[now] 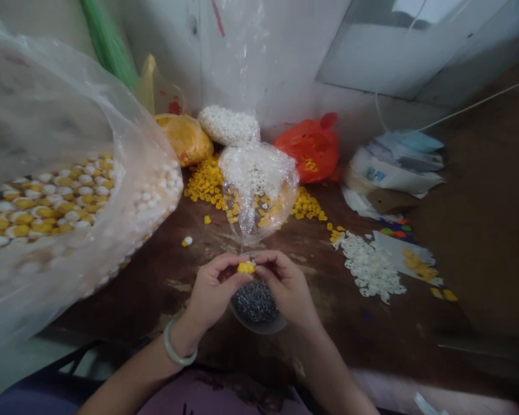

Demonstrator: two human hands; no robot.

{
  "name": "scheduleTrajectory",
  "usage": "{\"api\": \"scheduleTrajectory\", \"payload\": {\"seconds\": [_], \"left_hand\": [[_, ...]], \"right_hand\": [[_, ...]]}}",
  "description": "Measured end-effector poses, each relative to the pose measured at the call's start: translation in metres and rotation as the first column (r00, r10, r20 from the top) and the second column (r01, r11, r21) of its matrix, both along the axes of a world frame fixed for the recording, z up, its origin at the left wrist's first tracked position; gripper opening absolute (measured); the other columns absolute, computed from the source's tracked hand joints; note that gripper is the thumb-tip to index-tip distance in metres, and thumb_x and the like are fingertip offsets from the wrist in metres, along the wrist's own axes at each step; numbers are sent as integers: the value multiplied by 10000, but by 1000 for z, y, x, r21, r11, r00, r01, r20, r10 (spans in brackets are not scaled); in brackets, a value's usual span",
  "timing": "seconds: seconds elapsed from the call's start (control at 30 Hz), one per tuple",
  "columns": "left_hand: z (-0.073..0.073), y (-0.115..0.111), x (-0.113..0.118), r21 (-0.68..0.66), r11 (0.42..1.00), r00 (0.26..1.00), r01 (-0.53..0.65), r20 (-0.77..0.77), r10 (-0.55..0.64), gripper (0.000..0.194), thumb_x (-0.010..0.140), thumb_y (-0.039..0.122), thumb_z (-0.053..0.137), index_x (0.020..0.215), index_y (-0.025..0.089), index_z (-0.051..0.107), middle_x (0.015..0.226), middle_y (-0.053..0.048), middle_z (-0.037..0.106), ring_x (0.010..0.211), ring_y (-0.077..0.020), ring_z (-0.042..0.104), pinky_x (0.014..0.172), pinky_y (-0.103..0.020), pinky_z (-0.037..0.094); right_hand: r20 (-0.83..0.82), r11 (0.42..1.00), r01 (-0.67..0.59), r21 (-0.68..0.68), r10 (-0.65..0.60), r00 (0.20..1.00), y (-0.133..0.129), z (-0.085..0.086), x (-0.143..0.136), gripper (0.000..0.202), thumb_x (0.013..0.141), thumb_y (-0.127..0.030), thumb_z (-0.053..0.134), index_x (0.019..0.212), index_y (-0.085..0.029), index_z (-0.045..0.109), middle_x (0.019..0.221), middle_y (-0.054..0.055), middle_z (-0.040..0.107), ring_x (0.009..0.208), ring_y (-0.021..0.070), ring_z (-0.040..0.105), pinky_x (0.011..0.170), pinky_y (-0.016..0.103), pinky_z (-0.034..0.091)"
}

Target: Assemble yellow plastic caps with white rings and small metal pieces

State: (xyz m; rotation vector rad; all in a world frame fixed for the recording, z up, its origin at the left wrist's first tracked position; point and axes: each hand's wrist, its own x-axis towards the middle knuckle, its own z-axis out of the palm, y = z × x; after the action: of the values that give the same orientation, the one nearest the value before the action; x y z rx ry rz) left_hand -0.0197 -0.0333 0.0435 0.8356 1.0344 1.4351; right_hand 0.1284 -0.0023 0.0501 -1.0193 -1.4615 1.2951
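Observation:
A small yellow piece is pinched between the thumb and fingers of my left hand. My right hand meets it from the other side, fingertips pressed together at a tiny whitish part by the yellow piece; what exactly they hold is too small to make out. Below both hands sits a round bowl of small dark pieces. Beyond them lies a clear plastic bag with white pieces, among loose yellow pieces. One yellow-and-white piece rests alone on the brown table.
A large clear bag of yellow-and-white pieces fills the left. Along the wall stand an orange-yellow bag, a white-filled bag and a red bag. At right are loose white rings and stacked bags and papers.

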Motion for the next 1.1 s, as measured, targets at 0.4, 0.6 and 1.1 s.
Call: {"api": "scheduleTrajectory", "payload": {"seconds": [0.4, 0.6, 1.1], "left_hand": [[-1, 2, 0, -3, 1000, 998, -28, 58, 28, 208, 639, 207, 801, 847, 207, 783, 848, -56, 744, 740, -176, 663, 705, -290, 534], [0, 5, 0, 53, 997, 997, -55, -49, 58, 198, 646, 182, 787, 842, 213, 785, 855, -63, 744, 781, -189, 666, 732, -293, 532], [-3, 1, -11, 497, 861, 830, 110, -522, 195, 321, 789, 148, 697, 1069, 298, 740, 979, -78, 725, 905, -198, 667, 818, -319, 538]], "right_hand": [[-242, 997, 52, -64, -67, 968, 3, -3, -2, 260, 753, -254, 784, 899, -258, 570, 868, -16, 684, 835, 146, 650, 781, 263, 540], [-251, 992, 100, -73, -116, 961, 3, -5, -8, 235, 743, -316, 782, 867, -253, 593, 823, -8, 675, 785, 150, 636, 722, 257, 540], [-275, 952, -157, -262, 82, 958, 4, 5, 0, 284, 702, -387, 826, 806, -226, 616, 842, -3, 638, 804, 157, 610, 748, 267, 520]]}}
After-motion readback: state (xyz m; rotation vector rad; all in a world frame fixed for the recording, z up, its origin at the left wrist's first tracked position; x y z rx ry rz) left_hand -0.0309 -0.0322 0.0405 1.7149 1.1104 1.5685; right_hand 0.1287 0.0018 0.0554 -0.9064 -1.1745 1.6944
